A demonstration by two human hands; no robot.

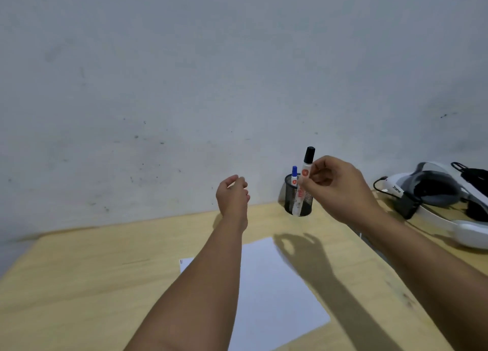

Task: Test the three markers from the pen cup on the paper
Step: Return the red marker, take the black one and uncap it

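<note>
A black mesh pen cup [290,201] stands on the wooden table near the wall. A blue-capped marker [294,176] stands inside it. My right hand [340,189] pinches a white marker with a black cap [308,160], held nearly upright in front of the cup, cap on top. My left hand [233,195] hovers to the left of the cup with its fingers loosely curled and nothing in it. A white sheet of paper [274,292] lies on the table below my arms, partly covered by my left forearm. I cannot make out a third marker.
A white and grey headset [433,192] with a black cable lies at the table's right end. The grey wall [184,86] rises directly behind the table [92,284]. My right arm casts a shadow across the paper's right side.
</note>
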